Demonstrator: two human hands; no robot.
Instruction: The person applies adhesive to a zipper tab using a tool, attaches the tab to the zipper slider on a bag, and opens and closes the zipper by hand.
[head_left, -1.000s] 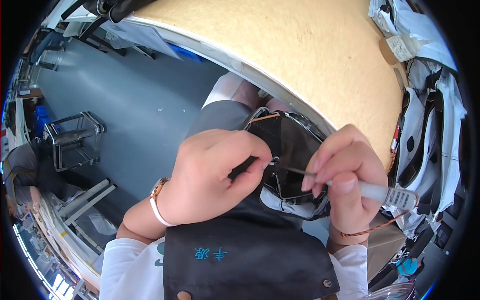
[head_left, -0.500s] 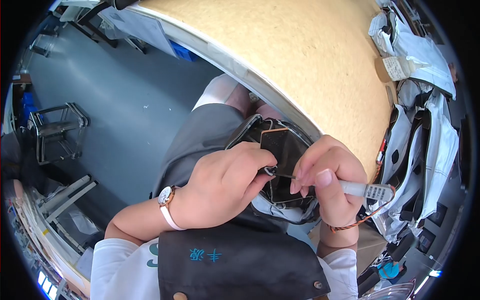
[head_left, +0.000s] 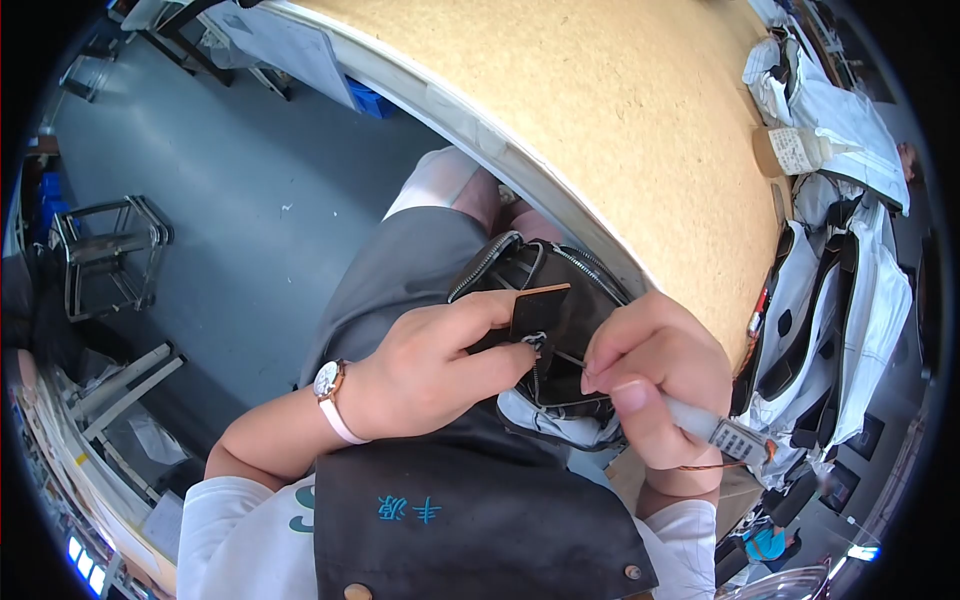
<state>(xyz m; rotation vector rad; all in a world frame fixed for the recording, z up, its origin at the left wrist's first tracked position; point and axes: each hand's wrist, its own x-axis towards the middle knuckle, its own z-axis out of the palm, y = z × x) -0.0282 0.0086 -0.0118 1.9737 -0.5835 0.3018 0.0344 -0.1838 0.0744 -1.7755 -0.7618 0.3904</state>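
Observation:
A dark bag (head_left: 575, 300) with a metal zipper lies open across the person's lap, at the table edge. My left hand (head_left: 425, 355), with a watch at the wrist, pinches a small dark leather piece (head_left: 541, 306) with a tan edge over the bag's opening. Light thread or a small metal part, too small to tell, shows at the fingertips. Curled around a white-handled tool (head_left: 692, 418) with a thin metal shaft is my right hand (head_left: 655, 365). The shaft points toward the leather piece. A label and an orange-brown cord are on the handle's end.
A tan tabletop (head_left: 560, 110) curves ahead. On its right side stand a glue bottle (head_left: 788, 150) and several white-and-black bag pieces (head_left: 850, 330). A metal stool (head_left: 112, 250) is on the grey floor at left. Another person in blue (head_left: 765, 543) is at lower right.
The leather piece is tilted up and stands clearer in my left fingers. My right hand has drawn back slightly, and the tool's handle now angles further downward.

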